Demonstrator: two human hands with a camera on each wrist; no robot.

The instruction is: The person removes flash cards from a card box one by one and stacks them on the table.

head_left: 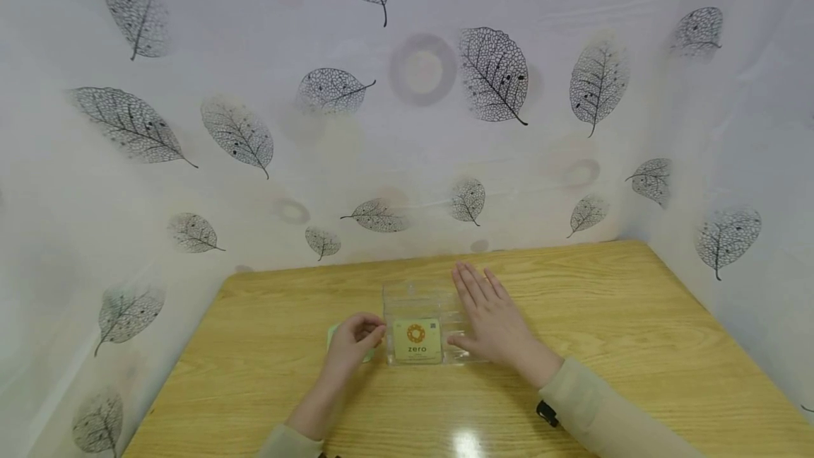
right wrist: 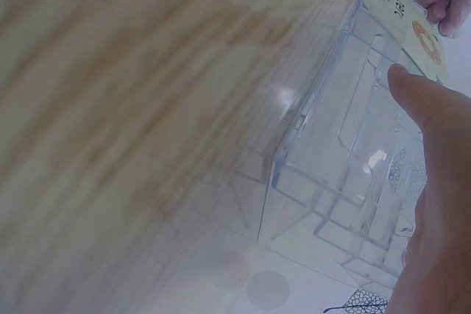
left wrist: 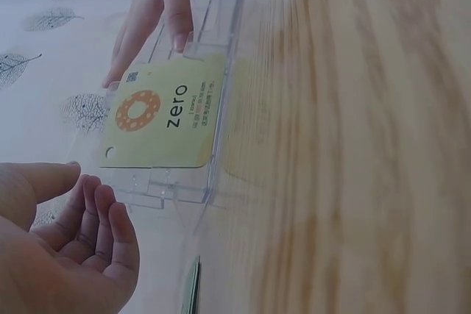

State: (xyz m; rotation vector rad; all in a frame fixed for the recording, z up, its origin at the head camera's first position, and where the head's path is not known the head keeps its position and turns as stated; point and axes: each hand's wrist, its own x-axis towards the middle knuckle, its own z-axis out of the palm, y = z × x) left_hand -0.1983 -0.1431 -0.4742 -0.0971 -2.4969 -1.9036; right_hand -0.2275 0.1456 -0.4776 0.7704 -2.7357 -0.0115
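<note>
A clear plastic card holder [head_left: 407, 292] with stepped slots lies on the wooden table. In its front left slot stands a yellow card [left wrist: 162, 119] with an orange ring picture and the word "zero". My left hand [head_left: 352, 345] is at the holder's left side, fingers loosely bent, with nothing between thumb and fingertips in the left wrist view. Green cards [head_left: 331, 334] lie on the table, partly hidden beneath that hand. Across the holder's right part spreads my right hand [head_left: 496, 322], fingers straight toward the back and thumb [right wrist: 416, 93] out to the side near the card.
The light wooden table [head_left: 604, 331] reaches back to a pale sheet [head_left: 394, 147] printed with dark leaves, which also hangs at both sides. A black band [head_left: 547, 413] shows at my right sleeve.
</note>
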